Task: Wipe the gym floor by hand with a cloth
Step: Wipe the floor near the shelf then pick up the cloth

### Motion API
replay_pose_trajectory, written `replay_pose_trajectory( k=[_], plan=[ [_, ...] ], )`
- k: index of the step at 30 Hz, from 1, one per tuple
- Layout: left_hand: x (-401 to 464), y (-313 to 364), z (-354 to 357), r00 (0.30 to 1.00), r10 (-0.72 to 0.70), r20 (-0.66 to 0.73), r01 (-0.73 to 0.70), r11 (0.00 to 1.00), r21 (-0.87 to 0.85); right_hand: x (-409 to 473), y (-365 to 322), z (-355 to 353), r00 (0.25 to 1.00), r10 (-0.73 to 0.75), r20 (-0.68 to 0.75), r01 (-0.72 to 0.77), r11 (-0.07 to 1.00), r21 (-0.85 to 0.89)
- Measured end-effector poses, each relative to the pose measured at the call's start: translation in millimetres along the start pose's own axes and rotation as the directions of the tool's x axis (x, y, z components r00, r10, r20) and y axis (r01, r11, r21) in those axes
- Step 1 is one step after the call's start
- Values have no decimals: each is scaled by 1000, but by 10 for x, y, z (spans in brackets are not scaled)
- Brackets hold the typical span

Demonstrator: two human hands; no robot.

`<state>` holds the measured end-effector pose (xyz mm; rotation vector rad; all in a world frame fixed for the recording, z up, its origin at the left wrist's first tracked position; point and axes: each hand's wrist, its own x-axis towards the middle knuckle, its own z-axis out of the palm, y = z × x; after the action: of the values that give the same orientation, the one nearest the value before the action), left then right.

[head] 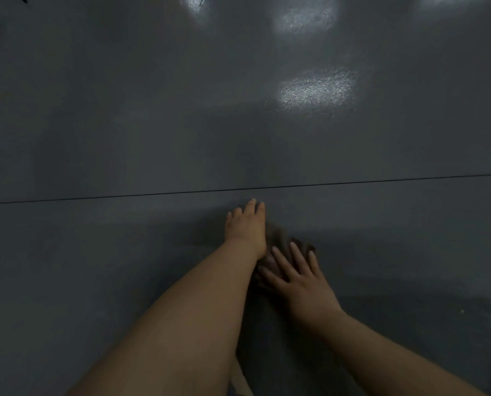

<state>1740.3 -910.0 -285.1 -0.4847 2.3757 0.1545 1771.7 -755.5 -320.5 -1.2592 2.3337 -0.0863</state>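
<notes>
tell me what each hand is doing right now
left hand: open, fingers straight, flat on the dark cloth.
right hand: open, fingers spread, pressing the cloth.

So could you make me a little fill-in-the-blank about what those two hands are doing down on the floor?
1. Both hands lie with fingers ____ rather than curled.
2. The left hand reaches farther forward than the ____ hand.
3. A thin dark seam line crosses the grey ____ just beyond the fingertips.
4. The dark cloth lies ____ the hands.

Missing words: straight; right; floor; under
</notes>
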Motion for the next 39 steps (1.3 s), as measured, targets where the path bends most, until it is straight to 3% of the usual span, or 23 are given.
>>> replay_pose_trajectory(
  k=[1,3,5,6,8,10,13,16,19,21,23,26,31,34,39],
  plan=[
    [4,-22,-5,1000,14,-8,-14,1000,8,16,54,-11,995,-98,27,99,994,-35],
    [14,-58,-6,999,39,-15,-39,999,27,51,278,-54,986,-116,122,117,993,0],
    [24,-84,-10,998,58,-5,-58,998,40,154,516,-133,998,-55,-44,51,995,-86],
    [21,-94,-15,998,64,2,-64,997,41,194,590,-208,991,89,-104,-96,993,-71],
    [14,-115,-26,997,75,13,-76,997,23,258,741,-310,908,396,-138,-388,918,82],
    [8,-146,-31,995,94,26,-94,996,-4,394,769,-354,769,639,-8,-610,738,288],
    [-34,-228,-9,993,119,21,-118,991,-67,667,537,-454,663,748,45,-701,598,388],
    [-106,-359,41,999,44,-29,-48,989,-143,873,141,-409,752,655,72,-636,692,343],
    [-197,-520,34,999,-8,31,12,994,-110,958,-256,-427,907,380,180,-419,847,327],
    [-291,-618,-61,992,-12,125,16,1000,-27,977,-386,-480,944,213,251,-301,868,396],
    [-340,-697,-247,982,35,186,-57,991,118,904,-403,-575,947,227,228,-310,835,455],
    [-397,-723,-730,978,144,152,-185,933,308,673,-343,-703,934,334,126,-353,804,479],
    [-616,-581,-1309,976,182,123,-218,862,457,295,-349,-910,929,360,78,-352,802,483],
    [-620,-444,-1440,980,165,110,-196,884,425,111,-352,-1041,928,361,89,-362,821,441],
    [-769,-179,-1270,939,324,-116,-289,925,245,-47,-285,-1143,914,394,94,-396,820,413]
  ],
)
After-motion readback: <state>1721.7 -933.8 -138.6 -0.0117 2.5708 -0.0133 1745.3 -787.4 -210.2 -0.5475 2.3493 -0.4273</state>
